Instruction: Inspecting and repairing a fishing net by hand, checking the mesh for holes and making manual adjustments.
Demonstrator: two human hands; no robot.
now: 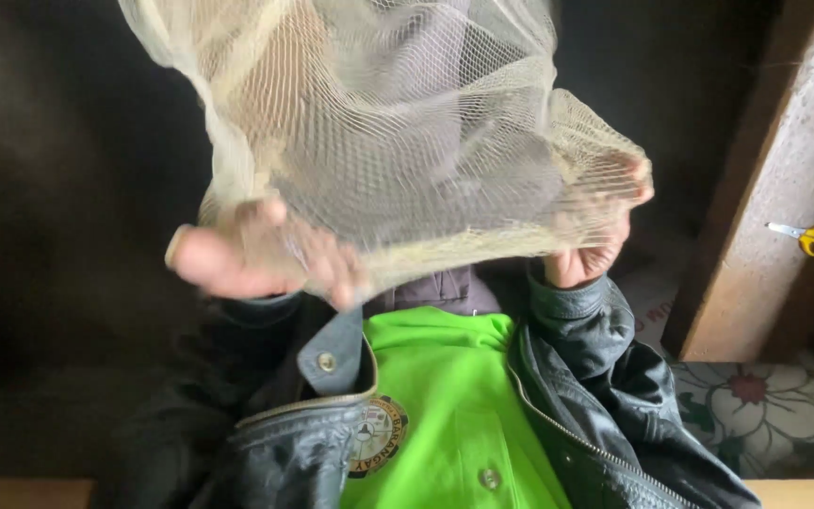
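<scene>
Gripping the lower edge of a cream, fine-meshed net bag (398,123), my left hand (247,254) and right hand (595,240) close their fingers on its bunched hem, well apart, likely to stretch it open. It hangs raised over a black leather jacket (303,443) and bright green shirt (445,405); yellow-handled scissors (812,238) lie aside on a grey slab (765,273).

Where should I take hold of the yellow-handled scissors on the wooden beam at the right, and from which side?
Take the scissors by the yellow loop handles, coming in from the right. They lie flat on the slanted wooden beam with handles right and closed blades pointing left, so the handle end is blunt and widest for a grip. Both hands are occupied: left hand and right hand hold the mesh netting.
</scene>
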